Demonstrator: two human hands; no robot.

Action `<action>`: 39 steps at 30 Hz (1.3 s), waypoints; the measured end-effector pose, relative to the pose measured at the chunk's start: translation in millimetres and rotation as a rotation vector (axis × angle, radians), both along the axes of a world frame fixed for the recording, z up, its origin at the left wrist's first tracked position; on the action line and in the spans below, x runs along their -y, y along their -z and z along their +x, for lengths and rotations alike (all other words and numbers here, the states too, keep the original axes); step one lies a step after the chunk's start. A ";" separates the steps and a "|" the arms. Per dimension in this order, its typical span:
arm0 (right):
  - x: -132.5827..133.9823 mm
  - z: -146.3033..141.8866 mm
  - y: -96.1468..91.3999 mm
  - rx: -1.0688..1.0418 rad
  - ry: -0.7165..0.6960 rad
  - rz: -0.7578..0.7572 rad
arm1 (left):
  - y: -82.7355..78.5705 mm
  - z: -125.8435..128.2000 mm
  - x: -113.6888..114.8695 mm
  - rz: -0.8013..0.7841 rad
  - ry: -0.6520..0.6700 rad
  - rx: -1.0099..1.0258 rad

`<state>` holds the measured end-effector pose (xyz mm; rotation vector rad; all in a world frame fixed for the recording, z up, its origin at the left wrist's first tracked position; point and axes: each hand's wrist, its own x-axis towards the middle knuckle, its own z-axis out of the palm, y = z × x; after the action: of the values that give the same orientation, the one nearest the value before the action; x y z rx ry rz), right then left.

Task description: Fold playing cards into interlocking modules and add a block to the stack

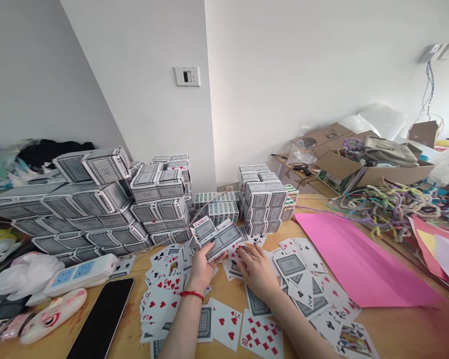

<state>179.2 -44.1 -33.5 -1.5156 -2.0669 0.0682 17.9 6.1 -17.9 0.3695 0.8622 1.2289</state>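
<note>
My left hand (203, 269), a red cord at its wrist, grips a folded playing-card block (220, 239) with grey patterned backs and an ace edge showing. Close on its right, my right hand (257, 269) has its fingers bent over a playing card (234, 253) with red pips; the thumb is mostly hidden. Loose cards lie around both hands, some face up, such as the five of hearts (224, 323) and the ten of diamonds (262, 338). More cards spread to the left (160, 304) and right (314, 294).
Stacked card blocks (78, 199) rise at the left, with another stack (264, 197) behind my hands. A phone (101, 319), a power strip (80, 274) and a pink sheet (355, 264) lie on the table. Yarn (385, 204) and an open cardboard box (377, 172) sit at the right.
</note>
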 end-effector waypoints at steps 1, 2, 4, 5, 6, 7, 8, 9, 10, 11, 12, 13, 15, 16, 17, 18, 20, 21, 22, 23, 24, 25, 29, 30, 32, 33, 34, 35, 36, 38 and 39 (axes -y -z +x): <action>-0.1 0.0 0.9 -0.011 0.004 0.007 | 0.3 0.0 -0.2 -0.003 -0.002 0.001; -0.1 0.1 2.3 -0.021 0.009 0.012 | 0.6 -0.2 -0.4 -0.004 -0.001 0.003; -0.1 0.5 6.3 -0.033 0.025 0.009 | 1.2 -0.6 -0.5 0.001 0.009 0.001; -0.2 0.6 8.4 -0.034 0.040 0.003 | 1.3 -0.8 -0.4 0.003 0.014 -0.003; -0.4 0.6 10.2 -0.033 0.059 -0.007 | 1.4 -1.0 -0.2 0.004 0.015 -0.009; -0.7 0.5 11.5 -0.031 0.078 -0.018 | 1.4 -1.1 0.0 0.005 0.011 -0.014; -1.2 0.3 12.2 -0.028 0.093 -0.029 | 1.2 -1.3 0.4 0.003 0.001 -0.017; -1.9 0.2 12.3 -0.024 0.099 -0.037 | 1.0 -1.3 0.7 0.001 -0.010 -0.018; -2.6 0.2 11.9 -0.020 0.097 -0.042 | 0.7 -1.3 1.2 0.004 -0.017 -0.017; -3.5 0.3 11.3 -0.014 0.090 -0.042 | 0.3 -1.2 1.6 0.011 -0.017 -0.014; -4.3 0.6 10.7 -0.006 0.085 -0.034 | -0.2 -1.0 2.1 0.019 -0.015 -0.011; -5.2 1.0 10.3 0.003 0.082 -0.020 | -0.7 -0.8 2.4 0.029 -0.011 -0.008; -6.3 2.1 10.3 0.017 0.076 0.019 | -2.0 -0.3 2.7 0.045 0.006 0.001; -6.5 2.7 10.7 0.019 0.075 0.036 | -2.7 -0.1 2.6 0.044 0.009 0.010; -6.3 3.4 11.0 0.013 0.077 0.049 | -3.4 0.0 2.2 0.033 0.009 0.022; -5.8 4.0 11.2 0.000 0.083 0.060 | -4.1 0.0 1.7 0.011 0.004 0.035; -3.9 5.0 10.6 -0.066 0.116 0.089 | -5.5 -0.5 0.5 -0.055 -0.014 0.069; -2.7 5.3 9.7 -0.124 0.144 0.113 | -6.2 -0.9 -0.1 -0.086 -0.025 0.086; -1.6 5.6 8.3 -0.198 0.176 0.138 | -6.9 -1.3 -0.5 -0.108 -0.033 0.102; -0.7 5.9 6.7 -0.283 0.205 0.161 | -7.5 -1.7 -0.7 -0.118 -0.038 0.116; -0.2 6.4 4.9 -0.373 0.230 0.176 | -8.2 -1.9 -0.8 -0.120 -0.039 0.126; 0.0 6.9 3.4 -0.460 0.250 0.181 | -8.9 -2.0 -0.6 -0.118 -0.038 0.132; -2.5 10.6 2.3 -0.821 0.256 0.040 | -11.1 -0.9 0.7 -0.098 -0.030 0.146; -3.3 11.4 3.3 -0.940 0.246 -0.036 | -11.4 -0.5 1.0 -0.093 -0.029 0.148; -4.4 12.7 5.5 -1.189 0.203 -0.180 | -11.4 -0.1 1.0 -0.087 -0.027 0.143; -4.7 13.1 6.2 -1.306 0.175 -0.225 | -10.9 -0.1 0.8 -0.086 -0.025 0.139; -4.7 13.4 6.6 -1.405 0.141 -0.255 | -10.2 -0.2 0.6 -0.084 -0.021 0.138; -4.7 13.6 6.5 -1.482 0.101 -0.275 | -9.2 -0.4 0.2 -0.081 -0.020 0.139; -4.7 13.7 6.1 -1.535 0.067 -0.291 | -7.9 -0.6 -0.1 -0.076 -0.020 0.141; -4.8 13.6 5.1 -1.552 0.065 -0.313 | -4.6 -1.2 -1.0 -0.055 -0.021 0.142; -5.0 13.4 4.5 -1.520 0.092 -0.325 | -2.7 -1.6 -1.3 -0.038 -0.024 0.141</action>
<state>192.5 -39.2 -38.0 -1.0437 -0.7440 1.1540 16.3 7.4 -15.2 0.2395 0.7695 1.2436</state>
